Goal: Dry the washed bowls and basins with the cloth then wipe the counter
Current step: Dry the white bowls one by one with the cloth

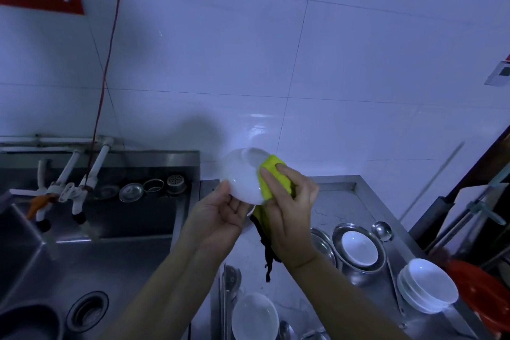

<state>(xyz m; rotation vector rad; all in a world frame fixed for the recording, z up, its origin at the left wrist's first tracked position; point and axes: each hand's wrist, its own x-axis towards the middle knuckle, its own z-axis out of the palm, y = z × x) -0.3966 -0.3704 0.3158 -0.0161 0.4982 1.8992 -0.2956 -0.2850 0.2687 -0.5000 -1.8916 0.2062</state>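
Observation:
My left hand (218, 215) grips the lower rim of a white bowl (241, 176), held up with its underside toward me, above the counter's left end. My right hand (287, 201) holds a yellow cloth (276, 176) with a dark underside and presses it against the bowl's right side; the cloth's dark tail hangs below my wrist. On the steel counter (342, 201) a white bowl (358, 247) sits in a steel basin (338, 232). A short stack of white bowls (427, 286) stands at the right. Another white bowl (254, 317) lies near the front edge.
A steel sink (82, 257) with a round drain (87, 312) fills the left, with taps (77, 193) and strainer parts (154, 186) behind it. A ladle (382, 230) lies beside the basins. A red basin (480, 292) and a metal rack (474, 215) crowd the right edge.

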